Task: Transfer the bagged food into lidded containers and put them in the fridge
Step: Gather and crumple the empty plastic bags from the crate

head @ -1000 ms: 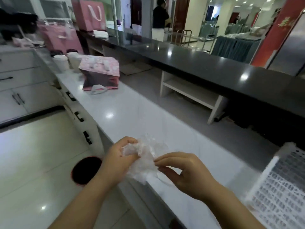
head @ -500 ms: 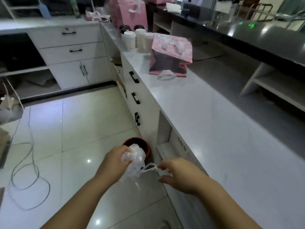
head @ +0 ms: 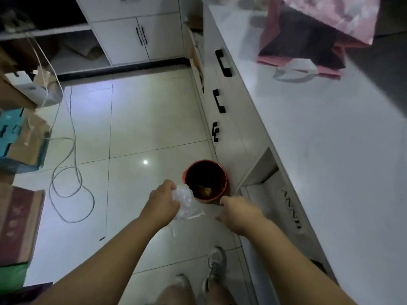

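My left hand [head: 164,200] grips a crumpled clear plastic bag [head: 185,202] just left of a red bin's rim. The red bin [head: 206,180] stands on the floor against the white cabinet, with a bit of yellowish scrap at its bottom. My right hand [head: 236,211] hovers just below and right of the bin, fingers loosely bent, holding nothing. No food containers or fridge are in view.
A white counter [head: 330,139] runs along the right, with a pink gift bag [head: 317,34] on it at the top. Drawers with black handles [head: 219,101] face the tiled floor. A white cable [head: 66,172] loops on the floor at left, beside cardboard boxes [head: 19,139].
My view has dropped from the counter to the floor. My right hand has let go of the bag; my left hand has carried it down to the bin's rim.
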